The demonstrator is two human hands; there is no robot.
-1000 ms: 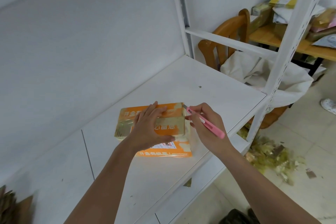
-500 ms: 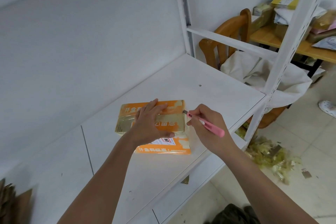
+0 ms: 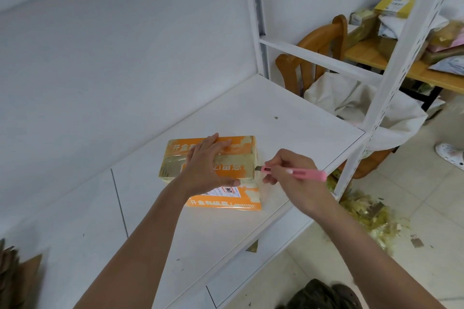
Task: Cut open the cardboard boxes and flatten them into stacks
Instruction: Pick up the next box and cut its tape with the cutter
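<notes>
An orange cardboard box (image 3: 241, 144) with white print and shiny tan tape lies flat on the white shelf (image 3: 288, 133). My left hand (image 3: 208, 165) rests on top of the box, fingers spread and pressing it down. My right hand (image 3: 288, 173) grips a pink utility knife (image 3: 301, 172). The knife's small blade touches the taped right end of the box.
White shelf uprights (image 3: 391, 98) stand at the right. Behind them is a wooden chair (image 3: 324, 42) draped with a white bag (image 3: 356, 100) and a table with parcels (image 3: 396, 2). Tape scraps (image 3: 371, 216) litter the floor. Flattened cardboard (image 3: 17, 278) lies at the lower left.
My right hand has drawn the knife down along the box's right end, from its upper corner to mid-height. My left hand keeps pressing the box.
</notes>
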